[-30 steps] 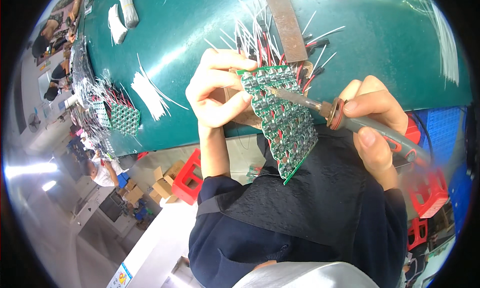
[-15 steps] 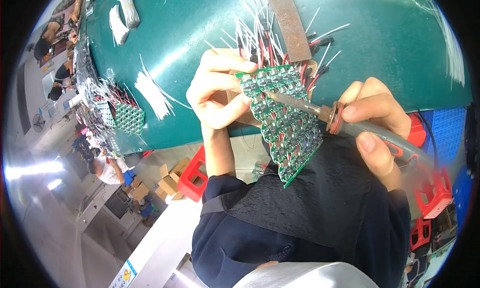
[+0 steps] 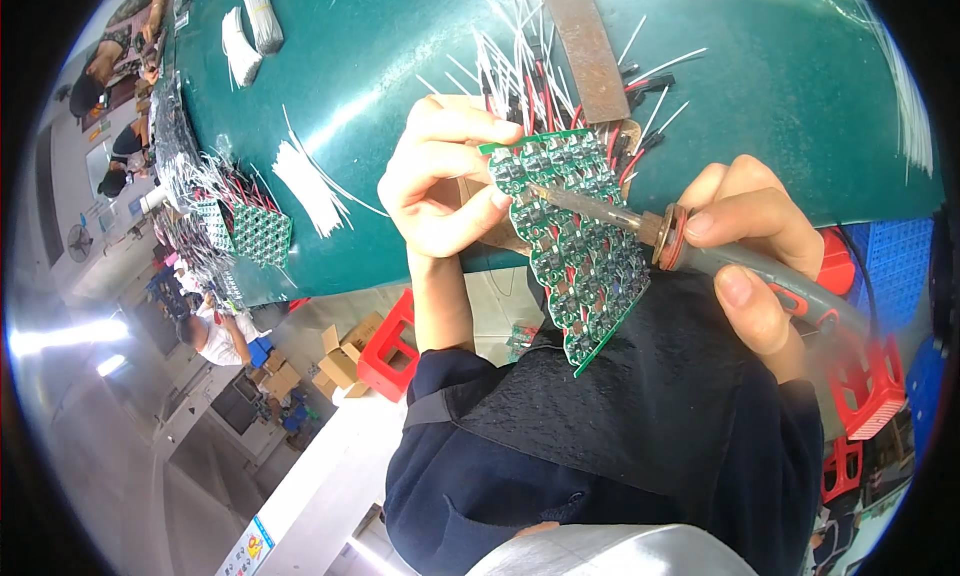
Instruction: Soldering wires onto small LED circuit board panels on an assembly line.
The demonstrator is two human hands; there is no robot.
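Note:
My left hand (image 3: 445,181) pinches the upper left edge of a green circuit board panel (image 3: 575,266), which hangs tilted over the table's near edge and my dark apron. Small black components cover the panel in rows. In my right hand (image 3: 752,236) is a soldering iron (image 3: 770,273) with a grey handle, held like a pen. Its metal shaft crosses above the panel, and the tip lies over the upper left components, close to my left thumb; whether it touches cannot be made out. Red, black and white wires (image 3: 530,81) fan out beyond the panel's far edge.
A rusty metal bar (image 3: 585,51) lies across the wires on the green table (image 3: 375,66). Loose white wires (image 3: 308,188), two white bundles (image 3: 260,16) and more wired panels (image 3: 260,238) lie at the left. A red stool (image 3: 390,346) and a blue crate (image 3: 895,276) stand nearby. Other people sit at far left.
The panel and my left hand have shifted very slightly to the right in the picture. The iron's tip sits slightly further left on the panel. Both grips stay the same.

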